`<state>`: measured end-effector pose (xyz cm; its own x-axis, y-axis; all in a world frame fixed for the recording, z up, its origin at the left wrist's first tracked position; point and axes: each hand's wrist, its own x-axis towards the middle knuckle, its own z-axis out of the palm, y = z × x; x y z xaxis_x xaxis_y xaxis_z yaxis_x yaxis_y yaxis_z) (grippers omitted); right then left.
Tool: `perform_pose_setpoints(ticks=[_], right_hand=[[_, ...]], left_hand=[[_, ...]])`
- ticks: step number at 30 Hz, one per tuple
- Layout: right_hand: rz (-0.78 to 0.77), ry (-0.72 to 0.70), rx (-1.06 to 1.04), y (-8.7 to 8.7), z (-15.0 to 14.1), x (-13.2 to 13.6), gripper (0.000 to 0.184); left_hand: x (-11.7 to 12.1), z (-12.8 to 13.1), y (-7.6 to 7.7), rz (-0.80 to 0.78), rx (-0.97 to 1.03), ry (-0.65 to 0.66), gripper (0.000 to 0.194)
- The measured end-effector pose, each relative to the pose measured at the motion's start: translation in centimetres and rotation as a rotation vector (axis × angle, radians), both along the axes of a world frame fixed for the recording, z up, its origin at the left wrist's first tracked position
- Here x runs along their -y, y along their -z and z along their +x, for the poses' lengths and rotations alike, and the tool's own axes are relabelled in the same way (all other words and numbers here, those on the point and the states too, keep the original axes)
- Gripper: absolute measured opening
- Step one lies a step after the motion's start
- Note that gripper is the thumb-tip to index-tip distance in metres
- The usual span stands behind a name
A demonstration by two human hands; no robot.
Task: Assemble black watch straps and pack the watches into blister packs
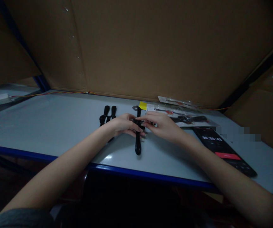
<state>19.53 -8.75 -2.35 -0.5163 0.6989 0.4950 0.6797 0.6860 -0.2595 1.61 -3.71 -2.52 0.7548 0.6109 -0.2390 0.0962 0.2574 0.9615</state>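
- I am seeing the left hand (124,125) and right hand (162,124) half closed, fingers touching a black plastic piece (138,139) at table's middle; I cannot tell how firm they are holding.
- I am worrying that loose fingers could drop it onto two similar pieces (108,115) just left.
- A grey table (43,126) is carrying a phone (222,148) near right and plastic bags (181,110) far right, below a cardboard wall (150,47).
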Motion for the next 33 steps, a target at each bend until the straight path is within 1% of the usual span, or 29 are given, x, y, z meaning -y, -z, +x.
perform_pose_setpoints(ticks=[4,9,14,17,19,22,25,29,31,33], right_hand=[[-0.013,0.031,-0.030,0.0,-0.5,0.2,0.019],[-0.086,0.091,-0.121,-0.2,-0.4,0.1,0.011],[-0.137,0.098,-0.176,0.1,-0.1,-0.1,0.016],[-0.142,0.155,-0.218,0.7,-0.4,-0.4,0.022],[-0.136,0.203,-0.251,1.0,-0.7,-0.5,0.026],[-0.142,0.239,-0.304,1.3,-1.3,-0.5,0.018],[-0.183,0.215,-0.346,1.4,-1.6,-0.4,0.015],[-0.291,0.138,-0.401,1.1,-1.3,-0.3,0.027],[-0.279,0.131,-0.373,0.8,-1.0,-0.3,0.030],[-0.234,0.144,-0.311,0.5,-0.6,-0.2,0.026]], left_hand=[[0.0,0.0,0.0,-0.002,0.011,0.001,0.035],[0.0,0.1,-0.1,-0.026,0.015,0.002,0.036],[0.2,0.2,-0.4,-0.038,0.003,-0.023,0.046],[0.4,0.3,-0.5,-0.032,-0.029,-0.041,0.052],[0.5,0.3,-0.6,-0.031,-0.021,-0.030,0.050],[0.6,0.3,-0.6,-0.031,0.017,0.007,0.041],[0.6,0.3,-0.6,-0.024,0.012,-0.013,0.039],[0.5,0.2,-0.5,-0.016,0.004,-0.051,0.036],[0.4,0.2,-0.5,-0.015,0.017,-0.054,0.034],[0.3,0.2,-0.5,-0.012,0.023,-0.045,0.033]])
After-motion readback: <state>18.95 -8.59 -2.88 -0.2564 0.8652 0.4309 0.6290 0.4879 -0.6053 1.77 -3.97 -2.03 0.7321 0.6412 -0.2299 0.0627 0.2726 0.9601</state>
